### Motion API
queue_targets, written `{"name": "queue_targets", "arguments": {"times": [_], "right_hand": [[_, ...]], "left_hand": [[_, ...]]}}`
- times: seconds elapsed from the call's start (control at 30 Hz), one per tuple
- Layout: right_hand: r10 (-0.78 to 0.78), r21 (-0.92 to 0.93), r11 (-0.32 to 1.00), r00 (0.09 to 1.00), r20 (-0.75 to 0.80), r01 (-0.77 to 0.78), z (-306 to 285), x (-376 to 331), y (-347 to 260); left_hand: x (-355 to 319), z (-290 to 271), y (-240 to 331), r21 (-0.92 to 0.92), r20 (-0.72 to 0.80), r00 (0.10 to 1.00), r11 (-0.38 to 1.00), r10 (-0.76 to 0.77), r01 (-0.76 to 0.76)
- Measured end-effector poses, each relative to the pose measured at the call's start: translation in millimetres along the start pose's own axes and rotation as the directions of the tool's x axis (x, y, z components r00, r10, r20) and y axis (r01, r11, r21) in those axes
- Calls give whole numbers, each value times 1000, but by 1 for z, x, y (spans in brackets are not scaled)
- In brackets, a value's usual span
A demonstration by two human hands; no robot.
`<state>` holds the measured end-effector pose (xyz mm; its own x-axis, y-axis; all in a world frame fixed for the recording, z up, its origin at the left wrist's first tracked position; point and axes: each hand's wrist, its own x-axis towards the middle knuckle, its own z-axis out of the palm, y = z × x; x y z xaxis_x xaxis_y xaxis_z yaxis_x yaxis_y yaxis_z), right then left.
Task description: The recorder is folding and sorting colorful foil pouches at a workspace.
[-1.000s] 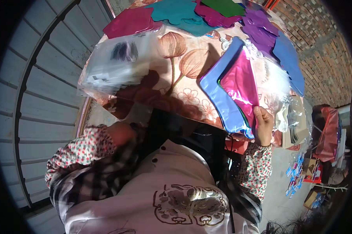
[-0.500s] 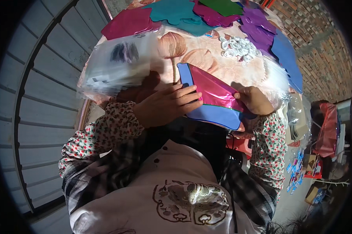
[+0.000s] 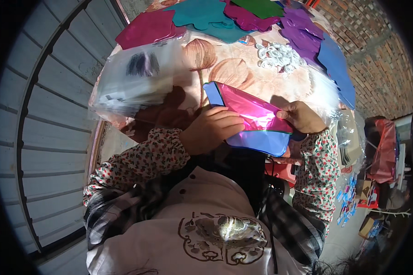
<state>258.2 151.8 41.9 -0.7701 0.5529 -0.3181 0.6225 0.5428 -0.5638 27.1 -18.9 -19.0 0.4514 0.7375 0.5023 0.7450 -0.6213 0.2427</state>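
A folded shiny sheet (image 3: 250,106), pink on top with a blue border along its left and near sides, is held up over the near edge of the table. My left hand (image 3: 212,130) grips its left side, fingers lying across the pink and blue and the thumb hidden. At the right edge my right hand (image 3: 306,118) pinches the sheet between thumb and fingers. Bright glare falls across the middle of the pink part. Floral sleeves cover both my forearms.
A flower-patterned cloth (image 3: 234,68) covers the table. On it lie a stack of clear plastic bags (image 3: 138,82), a heap of white loops (image 3: 279,57), and flat magenta (image 3: 144,28), teal (image 3: 206,18), purple (image 3: 302,34) and blue sheets (image 3: 337,66). A brick wall stands at right.
The folded sheet has tilted and come slightly nearer to me. My left hand has shifted right and down along with it, its fingers more curled. My right hand keeps its pinch.
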Motion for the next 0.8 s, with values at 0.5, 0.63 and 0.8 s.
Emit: {"name": "queue_targets", "arguments": {"times": [0.5,0.63,0.8], "right_hand": [[53,491,870,999,4,-49,-5,25,39],[86,522,847,995,55,-102,-6,27,63],[102,400,909,994,49,-113,-1,28,48]], "left_hand": [[12,-13,-47,-97,50,989,985,-136,140],[21,-11,-57,-1,38,994,994,-105,105],[27,-11,-62,13,63,998,1000,-13,12]]}}
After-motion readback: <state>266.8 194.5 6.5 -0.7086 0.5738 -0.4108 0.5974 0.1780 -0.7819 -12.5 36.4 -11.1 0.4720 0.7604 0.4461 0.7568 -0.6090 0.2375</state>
